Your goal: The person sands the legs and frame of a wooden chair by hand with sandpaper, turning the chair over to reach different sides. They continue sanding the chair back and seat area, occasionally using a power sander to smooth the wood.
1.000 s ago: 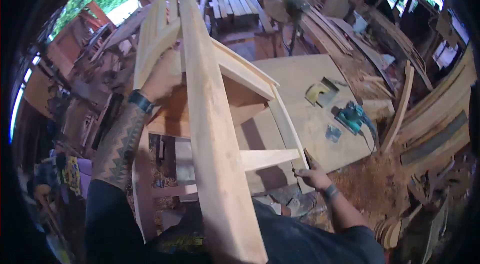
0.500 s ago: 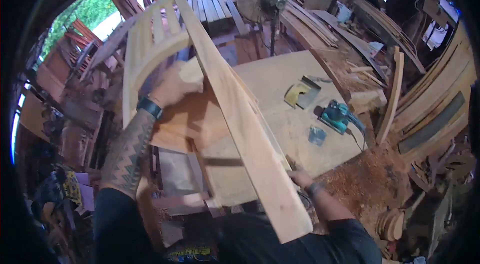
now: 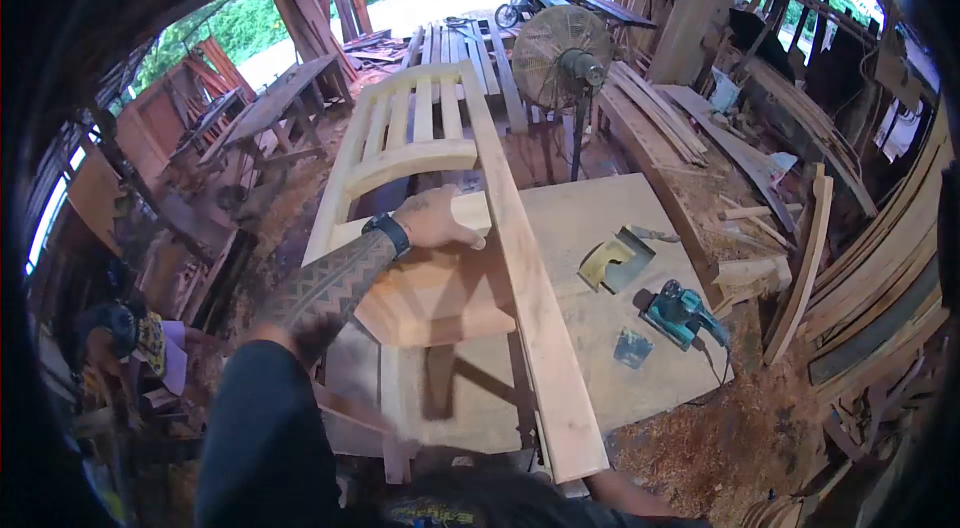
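Observation:
A pale wooden chair frame (image 3: 415, 156) with a slatted back and a curved rail is held tilted over the workbench (image 3: 600, 218). My left hand (image 3: 437, 219) is wrapped round its lower crossrail, just left of the long side post (image 3: 540, 318). At the near end of that post, only the wrist and forearm of my right arm show at the bottom edge; the post hides the fingers. An orange-brown wooden panel (image 3: 435, 298) lies below my left hand. On the bench are a teal power sander (image 3: 680, 316), a yellow and grey piece (image 3: 615, 260) and a small blue-grey sheet (image 3: 632, 348).
A standing fan (image 3: 561, 56) is behind the bench. Long boards (image 3: 650, 113) and a curved wooden piece (image 3: 800, 268) lie to the right. Sawdust (image 3: 690, 448) covers the ground at the lower right. A sander cord hangs over the bench's right edge.
The chair frame has moved right and lower, and its near end has swung toward me. My left hand has moved right with it. My right hand has dropped behind the post. The view has tilted up.

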A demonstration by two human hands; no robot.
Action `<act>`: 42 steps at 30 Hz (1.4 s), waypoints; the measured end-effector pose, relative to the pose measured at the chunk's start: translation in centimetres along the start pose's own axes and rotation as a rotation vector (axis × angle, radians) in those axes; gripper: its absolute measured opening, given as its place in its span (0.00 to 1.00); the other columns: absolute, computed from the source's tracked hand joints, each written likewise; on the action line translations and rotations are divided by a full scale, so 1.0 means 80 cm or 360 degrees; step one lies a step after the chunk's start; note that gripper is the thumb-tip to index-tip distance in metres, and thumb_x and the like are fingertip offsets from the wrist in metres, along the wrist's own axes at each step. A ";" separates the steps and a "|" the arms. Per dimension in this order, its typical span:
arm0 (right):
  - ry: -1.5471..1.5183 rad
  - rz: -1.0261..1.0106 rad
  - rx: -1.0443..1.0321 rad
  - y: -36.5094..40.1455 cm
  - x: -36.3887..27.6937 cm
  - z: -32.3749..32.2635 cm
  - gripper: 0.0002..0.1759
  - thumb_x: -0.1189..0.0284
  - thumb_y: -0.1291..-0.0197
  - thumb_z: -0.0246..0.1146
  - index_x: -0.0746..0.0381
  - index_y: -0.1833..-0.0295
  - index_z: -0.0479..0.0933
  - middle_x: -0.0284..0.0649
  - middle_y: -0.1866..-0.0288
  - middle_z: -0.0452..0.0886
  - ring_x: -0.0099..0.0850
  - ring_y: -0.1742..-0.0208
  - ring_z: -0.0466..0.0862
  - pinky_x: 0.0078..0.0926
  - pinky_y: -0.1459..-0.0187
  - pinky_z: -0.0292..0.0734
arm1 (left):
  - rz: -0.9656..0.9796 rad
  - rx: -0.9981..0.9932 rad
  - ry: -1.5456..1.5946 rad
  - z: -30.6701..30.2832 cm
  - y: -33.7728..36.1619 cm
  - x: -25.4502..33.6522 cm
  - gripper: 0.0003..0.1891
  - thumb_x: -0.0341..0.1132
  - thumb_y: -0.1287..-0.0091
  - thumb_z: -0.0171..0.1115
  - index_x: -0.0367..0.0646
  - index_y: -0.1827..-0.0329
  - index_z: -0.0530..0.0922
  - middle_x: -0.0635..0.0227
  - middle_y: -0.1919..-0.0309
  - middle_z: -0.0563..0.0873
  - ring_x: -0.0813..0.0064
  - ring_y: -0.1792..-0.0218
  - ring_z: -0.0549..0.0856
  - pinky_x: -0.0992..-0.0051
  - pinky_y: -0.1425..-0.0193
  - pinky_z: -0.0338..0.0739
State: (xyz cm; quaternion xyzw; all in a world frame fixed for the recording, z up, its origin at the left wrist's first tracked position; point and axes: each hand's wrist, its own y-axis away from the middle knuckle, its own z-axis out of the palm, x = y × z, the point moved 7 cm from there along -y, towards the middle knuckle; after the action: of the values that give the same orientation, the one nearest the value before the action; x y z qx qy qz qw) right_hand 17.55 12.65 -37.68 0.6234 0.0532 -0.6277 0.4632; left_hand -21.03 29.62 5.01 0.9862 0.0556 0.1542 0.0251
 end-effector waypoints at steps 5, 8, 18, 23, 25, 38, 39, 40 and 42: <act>0.0060 0.0006 0.0000 -0.025 -0.006 -0.021 0.29 0.58 0.26 0.66 0.68 0.30 0.77 0.45 0.38 0.86 0.35 0.40 0.86 0.32 0.38 0.81 | 0.0014 0.0029 -0.0023 0.005 -0.018 -0.014 0.54 0.69 0.51 0.79 0.32 0.32 0.75 0.41 0.40 0.84 0.46 0.37 0.83 0.55 0.31 0.75; 0.0096 -0.0029 0.0005 -0.036 0.006 -0.026 0.28 0.59 0.27 0.67 0.68 0.32 0.78 0.45 0.40 0.87 0.36 0.41 0.87 0.33 0.39 0.81 | 0.0107 0.0172 -0.0250 -0.003 -0.004 -0.021 0.52 0.68 0.46 0.77 0.36 0.28 0.72 0.42 0.38 0.82 0.44 0.34 0.80 0.51 0.29 0.73; -0.0386 0.0133 0.0031 0.009 -0.085 0.018 0.18 0.60 0.31 0.70 0.62 0.45 0.84 0.37 0.60 0.89 0.29 0.64 0.88 0.30 0.63 0.83 | 0.0010 -0.0405 -0.0200 -0.083 0.273 -0.055 0.40 0.61 0.35 0.72 0.47 0.26 0.75 0.45 0.31 0.77 0.47 0.27 0.74 0.52 0.21 0.66; -0.0515 0.0251 -0.0256 -0.004 -0.083 0.024 0.21 0.56 0.26 0.66 0.62 0.41 0.83 0.36 0.58 0.89 0.29 0.61 0.89 0.33 0.59 0.86 | 0.0243 -0.0212 0.0618 -0.124 0.352 -0.044 0.14 0.38 0.23 0.64 0.36 0.47 0.88 0.55 0.37 0.87 0.62 0.30 0.79 0.58 0.13 0.54; -0.0522 0.0239 -0.0280 -0.004 -0.087 0.024 0.24 0.52 0.22 0.61 0.62 0.39 0.82 0.38 0.54 0.89 0.32 0.59 0.90 0.37 0.57 0.88 | 0.0103 -0.0239 0.0926 -0.118 0.358 -0.058 0.13 0.36 0.23 0.64 0.34 0.47 0.88 0.57 0.38 0.88 0.64 0.32 0.81 0.58 0.12 0.52; 0.1092 -0.0392 0.0233 -0.036 -0.023 -0.064 0.42 0.41 0.16 0.38 0.70 0.31 0.75 0.55 0.44 0.88 0.47 0.46 0.88 0.47 0.44 0.83 | 0.0403 -0.0130 0.0336 -0.109 0.387 0.002 0.06 0.33 0.29 0.67 0.40 0.57 0.87 0.58 0.40 0.89 0.56 0.30 0.79 0.52 0.13 0.55; 0.1160 -0.0250 0.0300 -0.009 -0.059 -0.060 0.41 0.42 0.16 0.37 0.70 0.33 0.76 0.55 0.46 0.88 0.46 0.47 0.89 0.46 0.43 0.82 | 0.0380 -0.0121 0.0261 -0.104 0.392 0.002 0.06 0.32 0.30 0.68 0.41 0.56 0.87 0.59 0.38 0.88 0.54 0.27 0.77 0.52 0.14 0.56; 0.1227 -0.0104 0.0359 0.019 -0.096 -0.054 0.41 0.42 0.16 0.37 0.69 0.34 0.78 0.55 0.49 0.88 0.45 0.49 0.89 0.45 0.43 0.81 | 0.0360 -0.0110 0.0189 -0.098 0.399 -0.001 0.06 0.31 0.31 0.69 0.41 0.54 0.87 0.59 0.36 0.87 0.53 0.24 0.74 0.51 0.14 0.57; 0.1226 0.0181 0.0401 0.046 -0.109 -0.066 0.39 0.43 0.17 0.42 0.69 0.34 0.78 0.57 0.46 0.88 0.47 0.43 0.87 0.44 0.38 0.79 | 0.0352 -0.0049 0.0106 -0.089 0.410 -0.003 0.10 0.35 0.29 0.66 0.41 0.50 0.86 0.58 0.35 0.86 0.52 0.22 0.72 0.50 0.14 0.55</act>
State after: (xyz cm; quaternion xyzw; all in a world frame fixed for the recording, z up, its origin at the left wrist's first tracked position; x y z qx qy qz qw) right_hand 22.03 18.42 -29.71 0.8667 0.1108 -0.3232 0.3635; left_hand -20.12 -2.73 13.85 0.9801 -0.0549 0.1896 0.0211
